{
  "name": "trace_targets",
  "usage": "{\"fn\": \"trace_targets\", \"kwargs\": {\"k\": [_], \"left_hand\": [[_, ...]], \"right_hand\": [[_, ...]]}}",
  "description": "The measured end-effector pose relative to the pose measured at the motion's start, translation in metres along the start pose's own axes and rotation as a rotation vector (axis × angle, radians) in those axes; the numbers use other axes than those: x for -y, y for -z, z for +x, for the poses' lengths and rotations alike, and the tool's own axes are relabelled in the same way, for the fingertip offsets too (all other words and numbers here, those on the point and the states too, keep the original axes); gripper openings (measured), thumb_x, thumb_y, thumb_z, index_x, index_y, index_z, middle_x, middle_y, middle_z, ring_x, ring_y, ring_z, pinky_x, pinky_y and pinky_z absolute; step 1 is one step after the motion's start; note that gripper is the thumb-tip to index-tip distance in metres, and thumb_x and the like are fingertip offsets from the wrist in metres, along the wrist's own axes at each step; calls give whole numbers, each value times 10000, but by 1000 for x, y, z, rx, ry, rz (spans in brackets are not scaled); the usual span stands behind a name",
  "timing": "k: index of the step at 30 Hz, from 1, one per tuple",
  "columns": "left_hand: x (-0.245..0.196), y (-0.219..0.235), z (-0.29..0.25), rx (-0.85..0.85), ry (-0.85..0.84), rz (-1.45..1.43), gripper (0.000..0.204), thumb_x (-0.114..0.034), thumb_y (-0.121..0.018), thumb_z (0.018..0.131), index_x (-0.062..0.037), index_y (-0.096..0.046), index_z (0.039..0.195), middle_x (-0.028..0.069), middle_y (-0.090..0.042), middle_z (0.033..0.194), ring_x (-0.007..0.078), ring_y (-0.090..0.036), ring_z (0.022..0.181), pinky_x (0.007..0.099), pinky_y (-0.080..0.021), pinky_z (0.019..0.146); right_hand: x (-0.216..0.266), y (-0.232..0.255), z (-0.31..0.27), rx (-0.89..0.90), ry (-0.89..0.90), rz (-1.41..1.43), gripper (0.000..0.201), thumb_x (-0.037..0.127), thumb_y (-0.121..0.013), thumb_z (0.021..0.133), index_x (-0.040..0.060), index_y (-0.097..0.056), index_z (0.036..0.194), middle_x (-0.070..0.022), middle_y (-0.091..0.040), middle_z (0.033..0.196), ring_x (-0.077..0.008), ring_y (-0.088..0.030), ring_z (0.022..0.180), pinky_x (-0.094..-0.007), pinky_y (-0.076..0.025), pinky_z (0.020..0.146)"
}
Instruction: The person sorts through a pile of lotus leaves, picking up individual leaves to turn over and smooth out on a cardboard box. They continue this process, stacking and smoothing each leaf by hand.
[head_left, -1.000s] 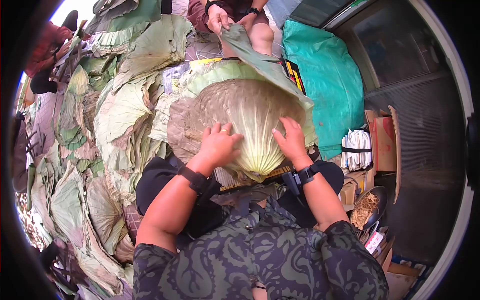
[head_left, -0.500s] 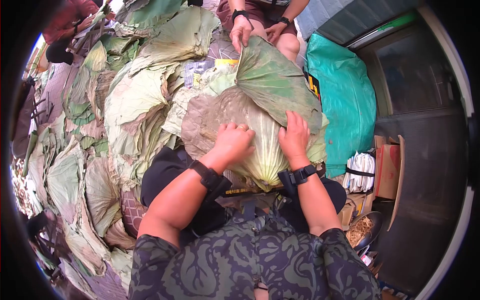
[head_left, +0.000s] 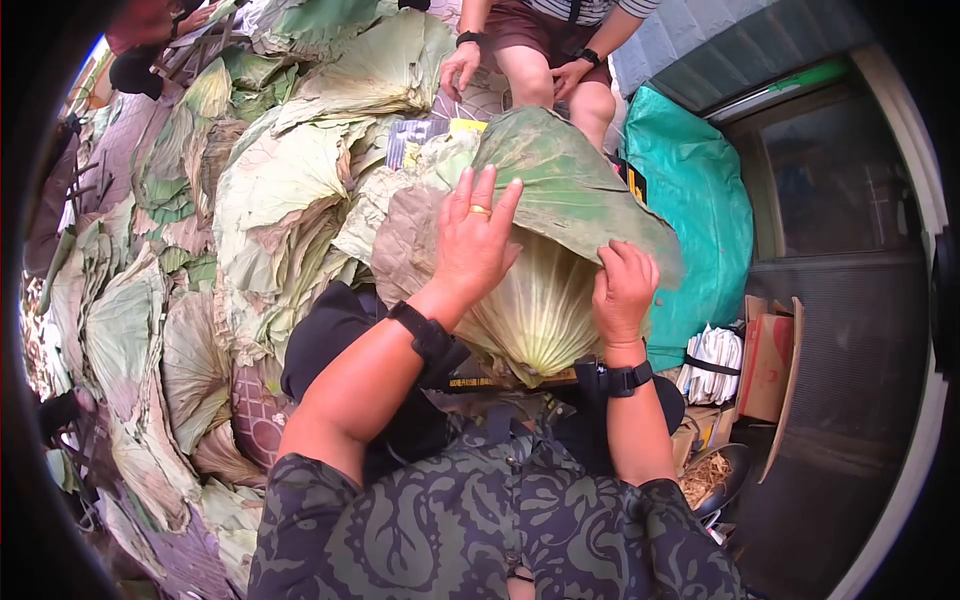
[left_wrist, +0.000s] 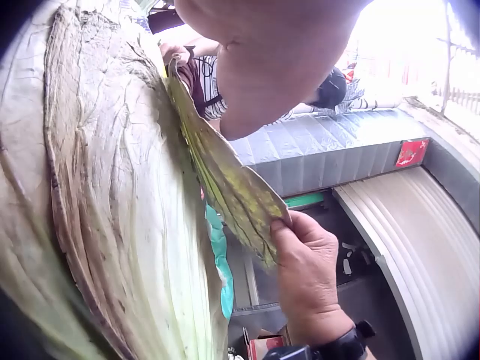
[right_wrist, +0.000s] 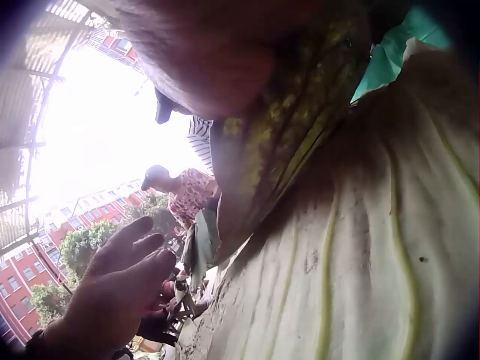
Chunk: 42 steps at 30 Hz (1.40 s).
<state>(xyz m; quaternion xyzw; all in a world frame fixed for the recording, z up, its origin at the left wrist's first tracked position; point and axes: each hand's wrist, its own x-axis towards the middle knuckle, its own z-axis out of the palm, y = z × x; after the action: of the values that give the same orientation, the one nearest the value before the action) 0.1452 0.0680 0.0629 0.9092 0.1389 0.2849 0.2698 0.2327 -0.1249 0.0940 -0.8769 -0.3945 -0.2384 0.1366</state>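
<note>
A large dried lotus leaf [head_left: 530, 320], pale and strongly ribbed, lies fanned out in front of my lap. Over its far part slants a greener lotus leaf [head_left: 570, 165]. My right hand [head_left: 625, 290] pinches the near edge of that green leaf between thumb and fingers; the left wrist view shows this right hand [left_wrist: 307, 259] on the leaf's corner. With fingers extended, my left hand [head_left: 475, 240] is over the left side of the leaves, beside the green one. In the right wrist view, the left hand [right_wrist: 120, 289] has its fingers spread and holds nothing.
Opposite me sits a person in shorts, one hand [head_left: 460, 70] lowered beyond the green leaf. Many dried leaves [head_left: 285, 200] cover the ground at left. A teal tarp [head_left: 690, 200], bundled papers [head_left: 715, 355], a cardboard box [head_left: 770, 365] and a pan of shavings [head_left: 710, 475] stand at right.
The green leaf has come down over the pale one, and the person opposite has let go of it. My right hand has taken its edge; my left hand has lifted and straightened its fingers.
</note>
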Motion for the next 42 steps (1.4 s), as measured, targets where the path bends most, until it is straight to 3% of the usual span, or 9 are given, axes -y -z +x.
{"fn": "trace_targets", "kwargs": {"k": [7,11,14,19,21,24,26,32,42], "left_hand": [[11,-16,-5,471,-95,198,507,-75,-620,651,-170,-551,1144,113,-519,1212,292,-404,1212,470,-254,1011],[9,-9,3,190,-95,-30,419,-9,-573,665,-135,-594,1064,104,-593,1096,308,-523,1081,427,-374,925],[10,1,18,-97,123,-597,241,17,-515,777,-64,-607,984,90,-650,929,277,-622,835,289,-471,724],[12,14,27,-39,691,-1567,225,-137,-474,912,1,-548,1073,71,-589,1045,172,-577,941,296,-471,788],[12,22,25,46,757,-1942,293,-169,-450,922,1,-488,1157,118,-558,1119,229,-560,1005,364,-465,862],[19,9,15,426,853,-2201,339,-190,-426,929,2,-444,1207,146,-535,1163,279,-540,1046,436,-439,907],[6,6,4,423,913,-2115,350,-193,-424,929,7,-435,1216,148,-529,1173,283,-537,1052,454,-432,909],[-5,-8,-15,384,1203,-1784,384,-184,-470,902,16,-415,1224,149,-525,1178,288,-542,1043,476,-448,871],[7,-9,-16,301,1318,-1197,208,-127,-544,839,-28,-464,1003,134,-552,984,265,-576,853,400,-514,701]], "right_hand": [[48,40,-11,76,138,65,315,23,-605,644,106,-613,948,-77,-577,1040,-290,-505,1036,-476,-326,931],[77,55,-26,-85,195,150,317,38,-612,693,89,-609,1006,-123,-560,1106,-316,-486,1061,-464,-332,917],[94,59,-32,-138,212,337,338,38,-614,675,72,-599,1011,-147,-554,1092,-331,-504,1009,-452,-361,883],[93,35,-37,88,174,588,371,98,-621,728,28,-545,1084,-158,-540,1112,-308,-555,934,-369,-436,813],[95,21,-40,311,-649,1272,415,190,-631,783,15,-497,1135,-159,-547,1102,-298,-558,961,-345,-440,836],[67,0,-45,296,-998,1864,537,326,-606,824,14,-416,1219,-167,-506,1179,-319,-534,1034,-411,-425,894],[53,-1,-41,215,-1128,2292,535,331,-565,849,31,-387,1254,-166,-469,1242,-333,-503,1089,-486,-399,934],[34,-6,-43,16,-1066,1539,393,83,-528,845,22,-407,1214,-127,-517,1170,-262,-544,1026,-423,-496,816],[8,-22,-74,-157,-1301,1340,312,16,-553,802,16,-427,1087,-128,-561,1020,-261,-606,848,-413,-553,638]]}}
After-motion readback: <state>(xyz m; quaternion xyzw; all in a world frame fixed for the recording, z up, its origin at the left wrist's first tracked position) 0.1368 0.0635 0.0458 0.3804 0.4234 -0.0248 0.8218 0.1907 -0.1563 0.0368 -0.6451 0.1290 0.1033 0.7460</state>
